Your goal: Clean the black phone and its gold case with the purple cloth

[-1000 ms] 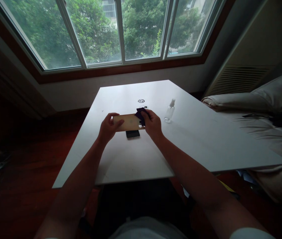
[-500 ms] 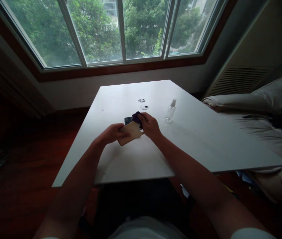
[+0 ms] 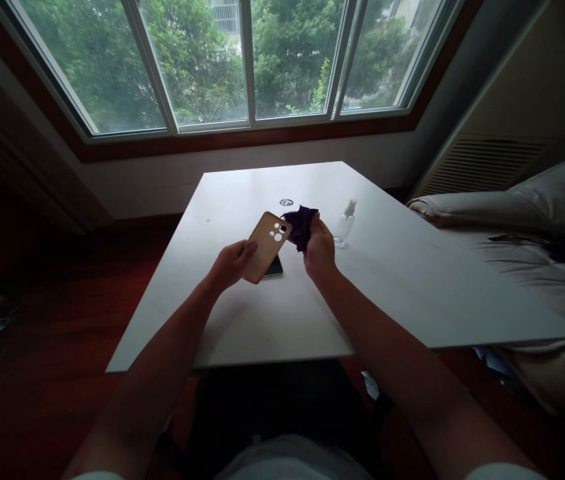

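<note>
Over the middle of the white table, my left hand (image 3: 234, 263) is closed on the lower left edge of a tan phone case (image 3: 262, 250). The case is tilted, and round camera holes show near its top right corner. My right hand (image 3: 320, 247) grips a crumpled dark purple cloth (image 3: 300, 228) just right of the case; whether cloth and case touch I cannot tell. Beneath the case lies a dark phone (image 3: 275, 267), mostly hidden by it. Behind my right hand stands a clear spray bottle (image 3: 345, 225).
A round fitting (image 3: 286, 202) is set in the white table (image 3: 387, 287) beyond the case. To the right is a light-coloured padded seat (image 3: 492, 247) with dark fabric on it. The window (image 3: 250, 67) lies past the far edge.
The case has turned more upright, so its camera holes now show. My right hand has moved right with the cloth, off the case's upper edge. More of the phone's near end shows.
</note>
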A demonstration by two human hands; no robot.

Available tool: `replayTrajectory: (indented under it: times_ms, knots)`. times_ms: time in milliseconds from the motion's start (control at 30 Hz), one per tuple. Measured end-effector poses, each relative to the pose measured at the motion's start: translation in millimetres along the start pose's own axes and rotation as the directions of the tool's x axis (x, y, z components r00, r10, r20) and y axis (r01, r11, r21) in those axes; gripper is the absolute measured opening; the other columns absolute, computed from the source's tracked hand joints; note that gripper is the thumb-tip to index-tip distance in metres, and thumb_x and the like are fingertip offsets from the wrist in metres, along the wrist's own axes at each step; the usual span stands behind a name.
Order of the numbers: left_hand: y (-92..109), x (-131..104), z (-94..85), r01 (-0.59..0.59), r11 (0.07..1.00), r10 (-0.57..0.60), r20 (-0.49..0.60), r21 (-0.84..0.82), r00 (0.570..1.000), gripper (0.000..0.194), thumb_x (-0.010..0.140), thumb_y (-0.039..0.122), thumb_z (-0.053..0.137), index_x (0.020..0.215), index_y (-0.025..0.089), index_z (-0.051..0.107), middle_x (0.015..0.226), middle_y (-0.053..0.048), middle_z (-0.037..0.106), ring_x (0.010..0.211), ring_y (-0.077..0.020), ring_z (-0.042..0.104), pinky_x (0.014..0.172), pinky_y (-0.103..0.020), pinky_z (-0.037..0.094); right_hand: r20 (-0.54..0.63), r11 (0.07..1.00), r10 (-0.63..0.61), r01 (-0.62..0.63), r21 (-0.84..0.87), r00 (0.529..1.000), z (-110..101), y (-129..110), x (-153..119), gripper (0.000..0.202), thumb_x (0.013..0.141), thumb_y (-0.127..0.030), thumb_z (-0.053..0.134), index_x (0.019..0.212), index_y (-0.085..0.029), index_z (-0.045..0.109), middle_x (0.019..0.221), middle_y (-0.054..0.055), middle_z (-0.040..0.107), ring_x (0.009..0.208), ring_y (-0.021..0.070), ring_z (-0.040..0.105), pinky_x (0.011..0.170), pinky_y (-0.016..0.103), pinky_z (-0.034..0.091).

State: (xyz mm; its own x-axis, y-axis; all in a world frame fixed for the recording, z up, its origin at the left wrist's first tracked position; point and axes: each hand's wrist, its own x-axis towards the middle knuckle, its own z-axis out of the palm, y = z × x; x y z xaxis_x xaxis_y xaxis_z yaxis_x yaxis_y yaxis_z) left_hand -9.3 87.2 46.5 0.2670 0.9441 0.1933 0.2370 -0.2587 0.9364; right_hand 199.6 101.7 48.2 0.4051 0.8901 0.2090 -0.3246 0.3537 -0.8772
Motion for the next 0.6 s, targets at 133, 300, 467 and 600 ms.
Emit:
replayTrajectory:
  times_ms: [133, 300, 467, 600]
  knots:
    - [2, -4, 0.0, -0.116, 0.985, 0.128, -0.091, 0.127, 0.988, 0.046, 0.094, 0.061, 0.053, 0.074, 0.019, 0.055, 0.067, 0.001, 0.053, 0.063, -0.0141, 0.047, 0.054, -0.025, 0.035, 0.037, 0.974, 0.123, -0.128, 0.189, 0.992, -3, -1, 10, 0.043, 0.096, -0.057, 0.051, 0.119, -0.023, 0.063, 0.114, 0.007, 0.074, 0.094, 0.0197, 0.073, 0.067, 0.03, 0.061]
    - [4, -7, -0.6, -0.224, 0.928, 0.279, -0.155, 0.297, 0.948, 0.045, 0.1, 0.052, 0.047, 0.069, 0.02, 0.043, 0.063, 0.004, 0.043, 0.061, -0.0115, 0.039, 0.057, -0.025, 0.03, 0.143, 0.932, 0.181, -0.216, 0.292, 0.973, 1, -5, 6, 0.033, 0.098, -0.043, 0.048, 0.12, -0.024, 0.062, 0.125, 0.004, 0.071, 0.109, 0.0204, 0.07, 0.078, 0.034, 0.063]
    - [7, -7, -1.0, -0.242, 0.91, 0.316, -0.184, 0.336, 0.931, 0.044, 0.101, 0.05, 0.045, 0.069, 0.02, 0.044, 0.063, 0.004, 0.044, 0.06, -0.0119, 0.041, 0.057, -0.025, 0.03, 0.224, 0.938, 0.162, -0.22, 0.267, 0.961, 6, -10, -4, 0.034, 0.096, -0.044, 0.049, 0.117, -0.021, 0.064, 0.115, 0.006, 0.074, 0.101, 0.0229, 0.072, 0.077, 0.038, 0.063]
    - [6, -7, 0.1, -0.222, 0.91, 0.298, -0.179, 0.349, 0.938, 0.043, 0.101, 0.052, 0.044, 0.073, 0.021, 0.049, 0.064, 0.003, 0.048, 0.061, -0.013, 0.044, 0.057, -0.025, 0.032, 0.27, 0.959, 0.15, -0.206, 0.194, 0.951, 12, -11, -12, 0.037, 0.093, -0.051, 0.054, 0.111, -0.021, 0.067, 0.106, 0.006, 0.075, 0.097, 0.0242, 0.072, 0.074, 0.038, 0.063]
